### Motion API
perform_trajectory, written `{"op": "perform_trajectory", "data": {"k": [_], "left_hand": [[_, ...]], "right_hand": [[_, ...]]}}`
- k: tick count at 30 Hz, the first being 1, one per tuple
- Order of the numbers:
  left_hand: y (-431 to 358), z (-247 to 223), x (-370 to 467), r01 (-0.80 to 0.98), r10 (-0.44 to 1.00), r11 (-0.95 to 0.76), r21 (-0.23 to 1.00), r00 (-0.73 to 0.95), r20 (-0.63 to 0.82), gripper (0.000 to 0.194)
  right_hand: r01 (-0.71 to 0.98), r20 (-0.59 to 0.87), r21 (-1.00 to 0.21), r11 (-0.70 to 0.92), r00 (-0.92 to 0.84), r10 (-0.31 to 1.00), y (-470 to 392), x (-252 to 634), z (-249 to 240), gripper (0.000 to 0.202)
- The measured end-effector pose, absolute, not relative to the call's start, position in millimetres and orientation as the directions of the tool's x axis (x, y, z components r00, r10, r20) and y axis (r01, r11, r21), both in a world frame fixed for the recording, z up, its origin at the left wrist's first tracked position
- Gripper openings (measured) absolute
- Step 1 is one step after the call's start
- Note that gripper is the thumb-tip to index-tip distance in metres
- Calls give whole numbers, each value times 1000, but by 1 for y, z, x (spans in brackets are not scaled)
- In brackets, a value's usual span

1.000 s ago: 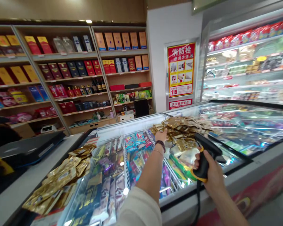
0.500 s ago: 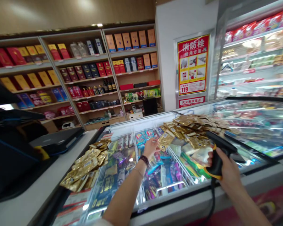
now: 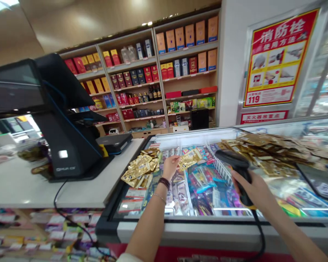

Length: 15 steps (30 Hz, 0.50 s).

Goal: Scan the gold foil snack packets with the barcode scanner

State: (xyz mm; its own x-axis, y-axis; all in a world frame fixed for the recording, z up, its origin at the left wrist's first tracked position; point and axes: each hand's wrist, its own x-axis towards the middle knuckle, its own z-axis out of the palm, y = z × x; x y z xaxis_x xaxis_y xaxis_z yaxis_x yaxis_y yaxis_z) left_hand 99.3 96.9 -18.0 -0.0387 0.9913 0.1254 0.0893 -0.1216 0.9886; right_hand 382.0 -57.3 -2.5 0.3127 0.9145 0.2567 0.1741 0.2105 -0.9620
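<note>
My left hand (image 3: 171, 165) pinches the left end of a gold foil packet (image 3: 190, 159) above the glass-topped freezer (image 3: 177, 220). In my right hand (image 3: 248, 185) is a black barcode scanner (image 3: 239, 167), its head tilted toward that packet and its cord hanging down over the freezer's front. A loose pile of similar gold packets (image 3: 143, 167) lies on the glass to the left of my left hand. To the right, beyond the scanner, spreads a larger heap of gold packets (image 3: 270, 149). Colourful wrapped goods (image 3: 205, 182) show through the glass under both hands.
At the left a black checkout terminal (image 3: 62, 138) stands on a white counter (image 3: 24, 193), a cord running down its front. A dark flat device (image 3: 114, 142) sits beside it. Shelves of boxes (image 3: 138, 76) line the back wall. A red sign (image 3: 281, 62) hangs on the right.
The view has turned left, bringing the terminal and counter in. My left hand has carried the gold packet left, toward the smaller pile, and the scanner's head has followed, now pointing at the packet.
</note>
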Motion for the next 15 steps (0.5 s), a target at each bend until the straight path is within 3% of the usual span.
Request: {"op": "perform_trajectory", "data": {"k": [7,15], "left_hand": [[96,-13,99,73,988,-148,986,-35,151,5],[95,-13,96,81,984,-178,981,-14,179,9]], "right_hand": [[523,341,-833,182,225,913,-64,333,-11,48],[593,322,-796,121,245,915,-71,319,2,49]]}}
